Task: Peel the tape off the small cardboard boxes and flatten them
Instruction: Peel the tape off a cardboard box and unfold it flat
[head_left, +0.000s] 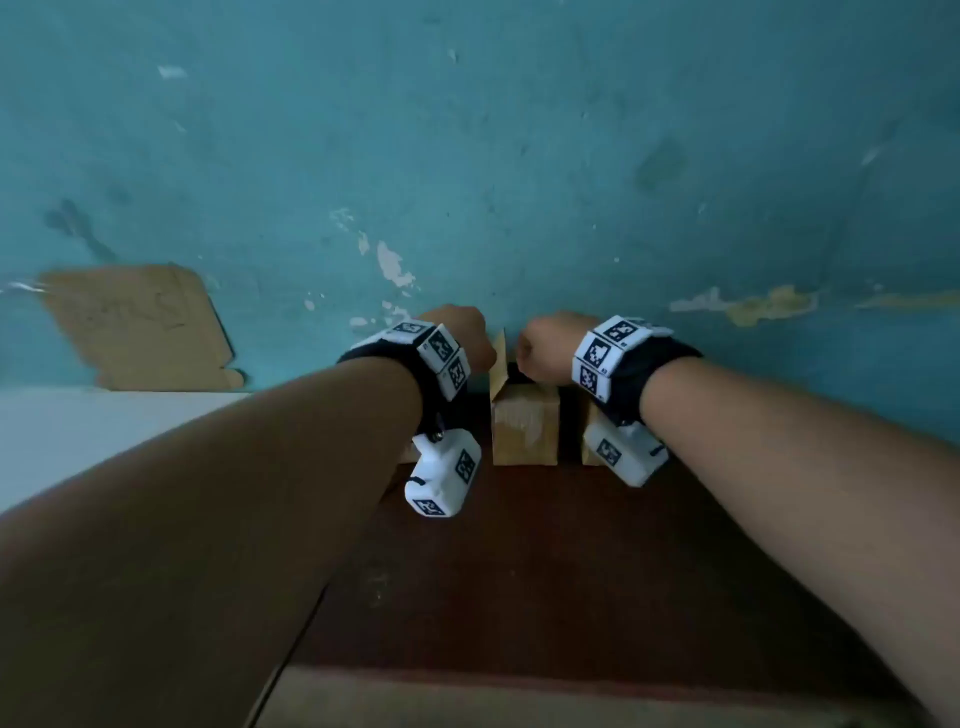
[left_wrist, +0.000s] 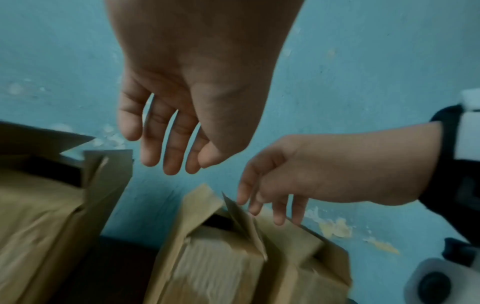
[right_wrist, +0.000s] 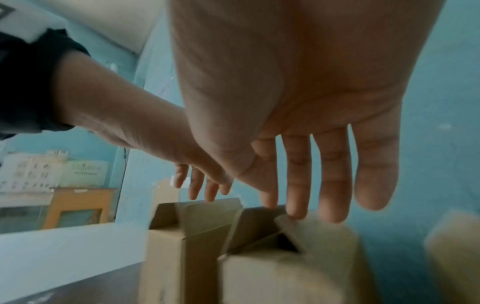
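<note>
1. The left hand (left_wrist: 182, 107) hangs with its fingers loosely straight, holding nothing.
2. The right hand (right_wrist: 311, 127) has straight fingers, their tips touching a raised flap.
3. The small brown cardboard box (head_left: 524, 428), flaps up, stands under both hands.

No text is legible; the poster (right_wrist: 87, 169) lettering is too blurred.

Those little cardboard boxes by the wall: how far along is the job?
Done: the middle box has its top flaps standing open, so its top tape seems off, and the box beside it is open too. In hand: left hand and right hand reach for those flaps with loose fingers. Left: every visible box stands unflattened.
</note>
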